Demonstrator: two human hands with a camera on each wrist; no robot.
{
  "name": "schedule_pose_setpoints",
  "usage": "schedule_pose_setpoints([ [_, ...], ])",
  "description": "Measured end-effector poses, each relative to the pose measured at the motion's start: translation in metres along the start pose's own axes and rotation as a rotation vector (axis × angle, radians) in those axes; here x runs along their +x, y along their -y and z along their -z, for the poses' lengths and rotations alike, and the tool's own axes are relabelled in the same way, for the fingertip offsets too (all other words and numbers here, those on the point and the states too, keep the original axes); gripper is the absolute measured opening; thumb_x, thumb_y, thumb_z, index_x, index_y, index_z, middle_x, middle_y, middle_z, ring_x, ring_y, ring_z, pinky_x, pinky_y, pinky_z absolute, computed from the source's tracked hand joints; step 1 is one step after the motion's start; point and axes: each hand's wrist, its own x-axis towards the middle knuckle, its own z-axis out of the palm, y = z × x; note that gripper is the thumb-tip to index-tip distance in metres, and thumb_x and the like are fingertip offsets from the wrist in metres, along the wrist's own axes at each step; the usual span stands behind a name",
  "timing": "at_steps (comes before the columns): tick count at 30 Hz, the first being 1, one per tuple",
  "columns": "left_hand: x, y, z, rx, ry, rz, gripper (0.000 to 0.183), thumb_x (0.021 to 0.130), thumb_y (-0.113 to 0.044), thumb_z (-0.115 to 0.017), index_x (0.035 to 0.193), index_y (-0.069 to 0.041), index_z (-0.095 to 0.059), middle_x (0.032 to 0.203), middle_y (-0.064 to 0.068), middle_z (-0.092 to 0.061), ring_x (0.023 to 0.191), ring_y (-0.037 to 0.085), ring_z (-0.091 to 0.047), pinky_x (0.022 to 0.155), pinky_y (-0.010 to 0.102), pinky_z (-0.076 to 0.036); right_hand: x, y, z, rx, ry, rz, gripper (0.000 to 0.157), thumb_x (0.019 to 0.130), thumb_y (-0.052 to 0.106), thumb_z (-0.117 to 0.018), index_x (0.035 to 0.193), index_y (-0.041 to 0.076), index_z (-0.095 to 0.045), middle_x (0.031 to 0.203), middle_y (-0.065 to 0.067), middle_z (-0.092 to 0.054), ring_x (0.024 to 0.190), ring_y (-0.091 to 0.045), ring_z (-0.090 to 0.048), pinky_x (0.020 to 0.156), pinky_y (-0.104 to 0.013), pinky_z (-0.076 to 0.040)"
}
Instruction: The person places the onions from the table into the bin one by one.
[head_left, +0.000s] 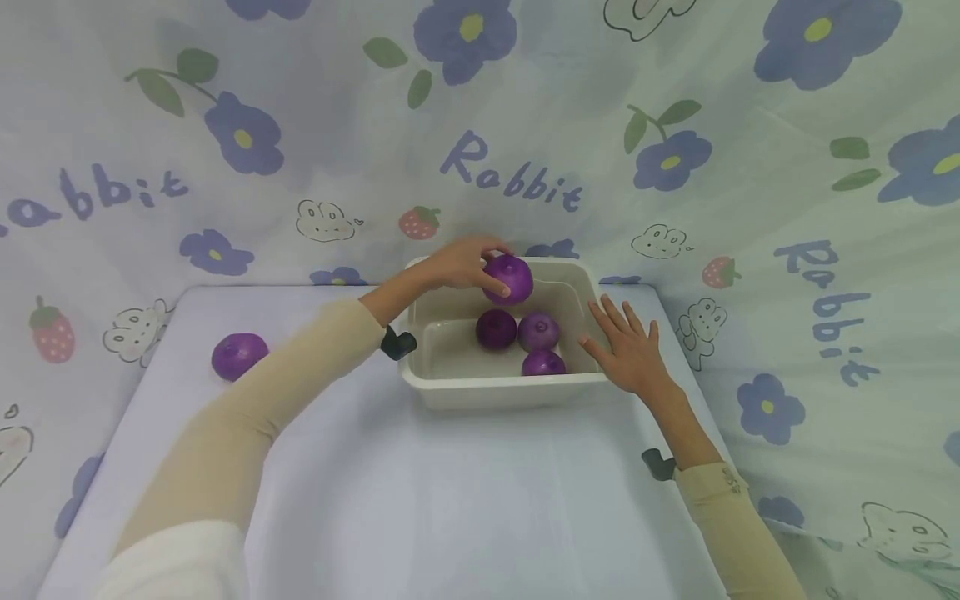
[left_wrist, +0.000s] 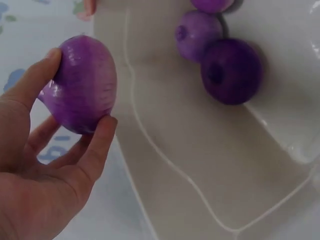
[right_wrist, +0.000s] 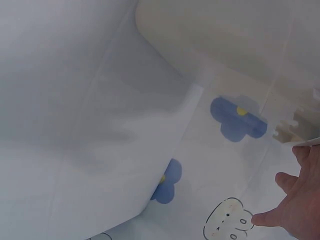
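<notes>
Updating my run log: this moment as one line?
left hand: holds onion above bin; right hand: at bin rim; in bin: three onions; on table: another onion

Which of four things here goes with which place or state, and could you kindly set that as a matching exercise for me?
1. Left hand
2. Right hand
3. Bin
4. Lone onion

A. Fingers spread, at the bin's right end
B. On the table, left of the bin
C. Gripping an onion
D. Three onions inside

Pairs: 1-C, 2-A, 3-D, 4-B
</notes>
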Motion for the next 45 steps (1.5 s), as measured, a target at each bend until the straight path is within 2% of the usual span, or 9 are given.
schedule_pose_setpoints([
  [7, 0.023, 0.006, -0.027, 0.035, 0.170, 0.013, 0.069, 0.071, -0.034, -0.079, 0.129, -0.016, -0.048, 0.129, 0.012, -0.049, 0.119, 0.026, -0.044, 0.097, 0.038, -0.036, 0.000, 0.000, 0.001, 0.001, 0.002, -0.004, 0.071, 0.090, 0.061, -0.036, 0.148, 0.026, -0.016, 0.153, 0.001, -0.007, 0.138, -0.028, 0.002, 0.098, -0.068, 0.007],
  [14, 0.036, 0.019, -0.053, 0.055, 0.282, -0.040, 0.064, 0.068, -0.030, -0.081, 0.123, -0.013, -0.053, 0.126, 0.010, -0.050, 0.119, 0.026, -0.043, 0.100, 0.036, -0.034, 0.001, 0.001, 0.002, -0.010, 0.018, -0.006, 0.071, 0.090, 0.063, -0.032, 0.148, 0.026, -0.016, 0.153, 0.003, -0.005, 0.138, -0.027, 0.004, 0.098, -0.068, 0.007],
  [16, 0.036, 0.020, -0.058, 0.073, 0.305, -0.038, 0.064, 0.068, -0.029, -0.082, 0.123, -0.013, -0.053, 0.125, 0.010, -0.050, 0.118, 0.025, -0.043, 0.098, 0.036, -0.035, 0.000, 0.001, 0.002, -0.014, 0.019, -0.006, 0.071, 0.090, 0.063, -0.032, 0.148, 0.026, -0.016, 0.153, 0.003, -0.005, 0.138, -0.026, 0.004, 0.098, -0.068, 0.007],
  [23, 0.025, 0.017, -0.068, 0.042, 0.420, 0.095, 0.067, 0.073, -0.017, -0.078, 0.132, -0.008, -0.046, 0.138, 0.016, -0.039, 0.123, 0.031, -0.038, 0.091, 0.033, -0.044, 0.000, 0.001, 0.003, -0.029, 0.023, -0.015, 0.070, 0.089, 0.064, -0.031, 0.148, 0.028, -0.015, 0.153, 0.004, -0.004, 0.138, -0.026, 0.005, 0.098, -0.068, 0.007],
  [27, 0.023, 0.019, -0.072, 0.008, 0.468, 0.138, 0.068, 0.073, -0.013, -0.077, 0.132, -0.009, -0.045, 0.136, 0.018, -0.037, 0.113, 0.029, -0.046, 0.078, 0.032, -0.052, 0.001, 0.000, 0.002, -0.026, 0.021, -0.015, 0.070, 0.089, 0.065, -0.032, 0.148, 0.029, -0.016, 0.153, 0.004, -0.005, 0.138, -0.026, 0.005, 0.098, -0.068, 0.007],
  [30, 0.023, 0.020, -0.076, -0.004, 0.500, 0.156, 0.067, 0.073, -0.009, -0.076, 0.132, -0.009, -0.044, 0.130, 0.017, -0.038, 0.103, 0.026, -0.052, 0.073, 0.032, -0.053, 0.001, 0.000, 0.002, -0.022, 0.020, -0.014, 0.069, 0.089, 0.064, -0.033, 0.147, 0.029, -0.018, 0.153, 0.004, -0.005, 0.138, -0.027, 0.004, 0.098, -0.068, 0.006],
  [32, 0.024, 0.021, -0.078, -0.005, 0.523, 0.163, 0.067, 0.074, -0.007, -0.075, 0.132, -0.008, -0.043, 0.128, 0.017, -0.038, 0.099, 0.025, -0.054, 0.074, 0.033, -0.053, 0.001, 0.000, 0.001, -0.021, 0.022, -0.015, 0.069, 0.089, 0.063, -0.034, 0.147, 0.029, -0.018, 0.153, 0.004, -0.006, 0.138, -0.027, 0.004, 0.098, -0.068, 0.006],
  [36, 0.025, 0.024, -0.082, 0.014, 0.556, 0.169, 0.069, 0.073, -0.006, -0.075, 0.134, -0.009, -0.042, 0.131, 0.015, -0.035, 0.106, 0.024, -0.048, 0.080, 0.036, -0.051, 0.001, 0.000, 0.001, -0.019, 0.023, -0.013, 0.069, 0.090, 0.063, -0.033, 0.148, 0.028, -0.018, 0.153, 0.003, -0.006, 0.138, -0.028, 0.004, 0.097, -0.069, 0.006],
  [45, 0.023, 0.026, -0.084, 0.009, 0.618, 0.265, 0.068, 0.074, -0.007, -0.075, 0.133, -0.013, -0.042, 0.137, 0.013, -0.029, 0.116, 0.028, -0.043, 0.086, 0.038, -0.048, 0.001, 0.001, 0.003, -0.015, 0.022, -0.015, 0.070, 0.089, 0.065, -0.032, 0.148, 0.029, -0.017, 0.153, 0.003, -0.006, 0.138, -0.028, 0.004, 0.098, -0.068, 0.006],
])
